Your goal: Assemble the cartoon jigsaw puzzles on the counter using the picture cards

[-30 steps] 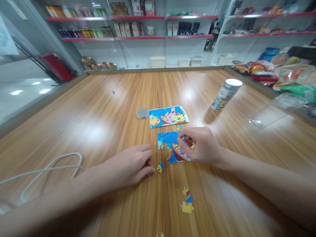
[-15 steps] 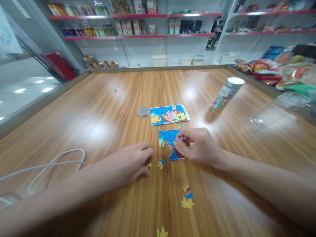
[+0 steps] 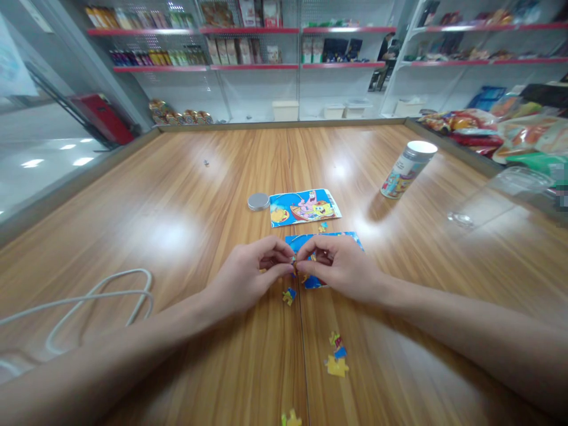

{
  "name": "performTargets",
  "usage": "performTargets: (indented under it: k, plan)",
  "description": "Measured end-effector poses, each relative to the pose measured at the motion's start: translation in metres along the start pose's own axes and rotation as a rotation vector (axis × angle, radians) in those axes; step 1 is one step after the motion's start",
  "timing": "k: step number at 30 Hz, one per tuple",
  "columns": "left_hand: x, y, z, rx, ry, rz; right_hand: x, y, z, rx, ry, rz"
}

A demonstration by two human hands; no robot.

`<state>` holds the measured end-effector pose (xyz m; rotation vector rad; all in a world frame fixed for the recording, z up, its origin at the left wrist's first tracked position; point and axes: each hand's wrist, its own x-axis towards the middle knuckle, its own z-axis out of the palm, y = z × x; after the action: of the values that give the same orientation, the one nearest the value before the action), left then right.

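Note:
A partly assembled jigsaw puzzle [image 3: 316, 283] lies on the wooden table, largely covered by my hands. Over its left side, the fingertips of my left hand [image 3: 246, 275] and my right hand [image 3: 344, 260] meet. Between them is a small puzzle piece [image 3: 293, 266], mostly hidden by the fingers. Just below sits a loose blue-and-yellow piece [image 3: 289, 295]. Several more pieces, including a yellow one [image 3: 337, 365], are nearer to me. Behind the puzzle is a picture card [image 3: 306, 207] with a cartoon boat scene, and a small piece [image 3: 323, 227] rests at its lower edge.
A round metal lid [image 3: 258, 202] is left of the card. A printed cylindrical can [image 3: 406, 170] stands back right, with a clear plastic container [image 3: 497, 195] farther right. A white cable [image 3: 106, 294] loops at left. Stocked shelves [image 3: 252, 66] stand beyond the table.
My left hand has picked up the puzzle piece beneath it and moved right and up. My right hand has shifted slightly left across the puzzle, and the fingertips now meet.

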<state>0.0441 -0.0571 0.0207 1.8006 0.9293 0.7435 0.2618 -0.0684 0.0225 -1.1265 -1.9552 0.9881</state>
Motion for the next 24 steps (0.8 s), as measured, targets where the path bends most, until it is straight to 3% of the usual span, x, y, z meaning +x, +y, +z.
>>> performTargets:
  k: [3,9,16,24]
  plan:
    - [0.0018,-0.0068,0.0047,-0.105,0.038,-0.056,0.0045,0.0052,-0.0032,0.089,-0.033,0.084]
    - [0.0054,-0.0025,0.0047,-0.203,0.053,-0.148,0.0065,0.0102,-0.0061,0.161,-0.030,0.017]
    - [0.0042,-0.0015,0.0062,-0.179,0.062,-0.122,0.0053,0.0116,-0.0035,0.190,-0.048,0.039]
    - [0.0051,-0.0041,0.0113,-0.300,0.060,-0.058,0.0055,0.0076,-0.0042,0.191,0.027,0.035]
